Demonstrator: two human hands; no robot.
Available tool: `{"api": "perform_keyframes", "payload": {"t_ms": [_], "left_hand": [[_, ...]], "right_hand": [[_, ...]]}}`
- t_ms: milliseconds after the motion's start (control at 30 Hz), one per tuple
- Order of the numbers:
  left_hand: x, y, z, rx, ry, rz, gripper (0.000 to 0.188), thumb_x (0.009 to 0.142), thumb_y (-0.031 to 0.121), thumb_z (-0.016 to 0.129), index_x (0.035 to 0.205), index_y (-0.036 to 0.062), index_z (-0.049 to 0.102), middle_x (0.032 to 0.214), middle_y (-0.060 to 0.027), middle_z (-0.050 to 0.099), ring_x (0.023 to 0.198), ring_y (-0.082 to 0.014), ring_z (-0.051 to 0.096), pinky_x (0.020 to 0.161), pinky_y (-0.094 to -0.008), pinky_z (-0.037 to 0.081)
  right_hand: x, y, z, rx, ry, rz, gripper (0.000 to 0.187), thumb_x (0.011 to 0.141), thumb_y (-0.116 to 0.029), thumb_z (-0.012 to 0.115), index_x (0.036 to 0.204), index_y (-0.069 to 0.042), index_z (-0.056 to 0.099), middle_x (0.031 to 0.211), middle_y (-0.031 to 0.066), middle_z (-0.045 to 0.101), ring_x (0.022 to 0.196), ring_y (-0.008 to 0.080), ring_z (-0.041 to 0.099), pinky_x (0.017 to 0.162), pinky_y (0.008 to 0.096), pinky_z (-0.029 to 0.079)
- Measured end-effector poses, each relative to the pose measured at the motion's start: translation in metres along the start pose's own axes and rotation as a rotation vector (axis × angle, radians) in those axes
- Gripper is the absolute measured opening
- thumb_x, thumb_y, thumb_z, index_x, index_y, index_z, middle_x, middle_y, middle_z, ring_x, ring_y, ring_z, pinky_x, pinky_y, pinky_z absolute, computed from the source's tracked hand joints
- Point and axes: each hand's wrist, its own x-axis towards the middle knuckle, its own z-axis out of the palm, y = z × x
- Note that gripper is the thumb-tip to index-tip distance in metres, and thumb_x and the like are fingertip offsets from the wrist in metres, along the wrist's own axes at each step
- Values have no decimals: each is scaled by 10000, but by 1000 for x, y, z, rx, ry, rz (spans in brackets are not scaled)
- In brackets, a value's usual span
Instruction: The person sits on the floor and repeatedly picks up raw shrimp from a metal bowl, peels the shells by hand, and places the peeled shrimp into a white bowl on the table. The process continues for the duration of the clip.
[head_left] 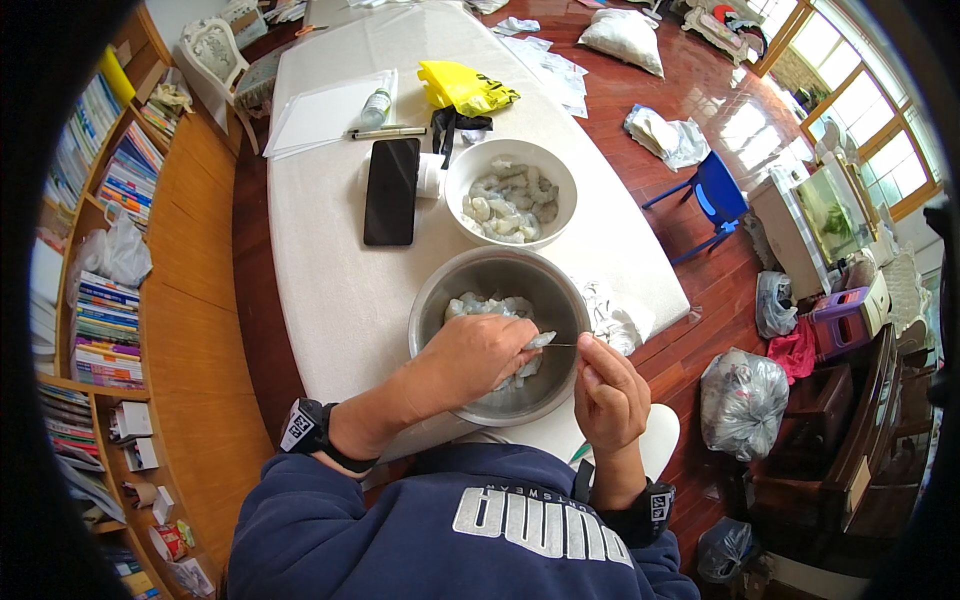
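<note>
Over a steel bowl (567, 295) that holds several raw peeled shrimp (505, 305), my left hand (480, 350) is closed around one grey shrimp (541, 340), its end poking out past the fingertips. At the bowl's right rim, my right hand (610, 395) pinches a thin needle-like stick (562, 346). The stick runs leftward to the held shrimp; whether its tip is inside the flesh I cannot tell. Just beyond the steel bowl stands a white bowl (568, 185) with more peeled shrimp (510, 200) in it.
Left of the white bowl, a black phone (392, 192) leans on a white roll (430, 177). Farther back lie a yellow bag (465, 88), pens (388, 132), a small bottle (376, 107) and paper sheets (310, 125). Crumpled white tissue (620, 320) sits right of the steel bowl. A blue chair (715, 195) stands beyond the table.
</note>
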Motion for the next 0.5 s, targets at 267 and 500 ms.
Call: {"api": "perform_keyframes", "payload": {"t_ms": [267, 500], "left_hand": [[-1, -2, 0, 136, -23, 41, 154, 895, 175, 675, 895, 43, 596, 838, -133, 660, 815, -302, 677, 703, -412, 541], [-3, -9, 0, 328, -64, -8, 194, 845, 207, 728, 927, 67, 623, 873, -93, 638, 856, -267, 649, 729, -383, 535]], "right_hand": [[-1, 11, -14, -51, -8, 50, 306, 840, 120, 702, 948, -37, 463, 1039, 231, 721, 924, 349, 742, 769, 391, 620], [3, 30, -28, -173, -28, 60, 237, 850, 90, 710, 875, -9, 496, 1012, 240, 722, 926, 362, 740, 761, 378, 620]]}}
